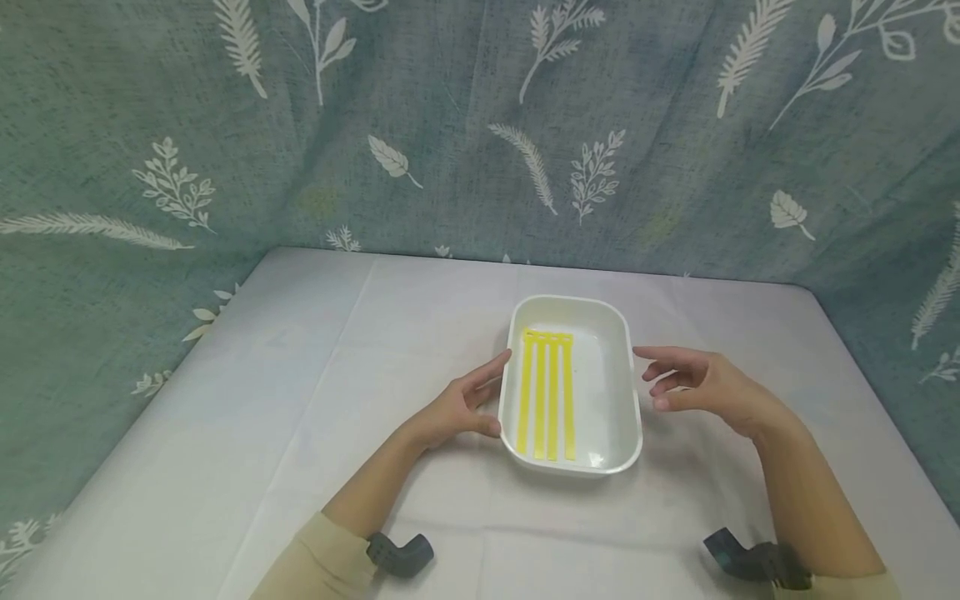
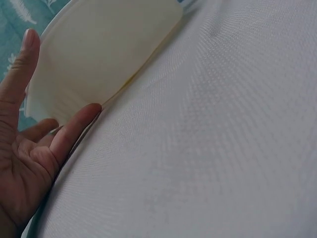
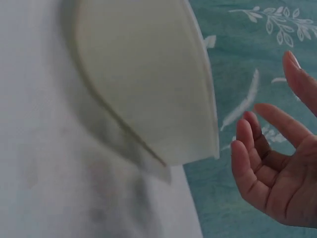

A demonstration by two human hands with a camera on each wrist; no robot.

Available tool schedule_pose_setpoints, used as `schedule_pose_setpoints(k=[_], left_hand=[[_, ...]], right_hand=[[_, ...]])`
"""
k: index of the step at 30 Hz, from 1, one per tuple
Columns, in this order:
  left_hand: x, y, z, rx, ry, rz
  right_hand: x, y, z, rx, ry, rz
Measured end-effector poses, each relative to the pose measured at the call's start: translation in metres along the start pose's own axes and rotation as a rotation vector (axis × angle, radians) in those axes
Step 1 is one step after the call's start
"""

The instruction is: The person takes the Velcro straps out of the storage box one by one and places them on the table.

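Note:
A white rectangular tray point(image 1: 607, 392) with rounded corners stands on the white-covered table in the head view. Inside, along its left half, several thin yellow strips point(image 1: 552, 400) lie side by side, with small openings at their far ends. My left hand point(image 1: 457, 408) touches the tray's left side, thumb and fingers spread; in the left wrist view, one fingertip of that hand point(image 2: 39, 148) rests low against the tray's wall point(image 2: 109, 54). To the right of the tray, my right hand point(image 1: 712, 387) has loosely bent fingers. The right wrist view shows a gap between this hand point(image 3: 282, 168) and the tray wall point(image 3: 148, 74).
A white cloth point(image 1: 390, 333) covers the table. Behind it hangs a blue-green curtain point(image 1: 465, 125) with white leaf prints. Dark devices are strapped to both wrists, the left one point(image 1: 401, 557) and the right one point(image 1: 742, 558).

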State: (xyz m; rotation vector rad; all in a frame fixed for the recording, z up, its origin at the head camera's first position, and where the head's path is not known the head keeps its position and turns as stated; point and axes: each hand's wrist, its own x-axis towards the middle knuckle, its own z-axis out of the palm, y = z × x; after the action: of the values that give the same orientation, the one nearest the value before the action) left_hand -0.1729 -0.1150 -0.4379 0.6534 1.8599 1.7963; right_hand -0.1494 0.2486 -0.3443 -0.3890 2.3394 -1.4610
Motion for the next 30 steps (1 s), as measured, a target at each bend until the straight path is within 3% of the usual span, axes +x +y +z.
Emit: schedule_pose_setpoints(k=[18, 30], left_hand=[[-0.001, 0.002, 0.002, -0.017, -0.020, 0.033], [-0.001, 0.002, 0.002, -0.003, -0.020, 0.036]], right_hand=[[0.035, -0.047, 0.008, 0.064, -0.091, -0.066], [0.064, -0.074, 0.015, 0.053, -0.079, -0.059]])
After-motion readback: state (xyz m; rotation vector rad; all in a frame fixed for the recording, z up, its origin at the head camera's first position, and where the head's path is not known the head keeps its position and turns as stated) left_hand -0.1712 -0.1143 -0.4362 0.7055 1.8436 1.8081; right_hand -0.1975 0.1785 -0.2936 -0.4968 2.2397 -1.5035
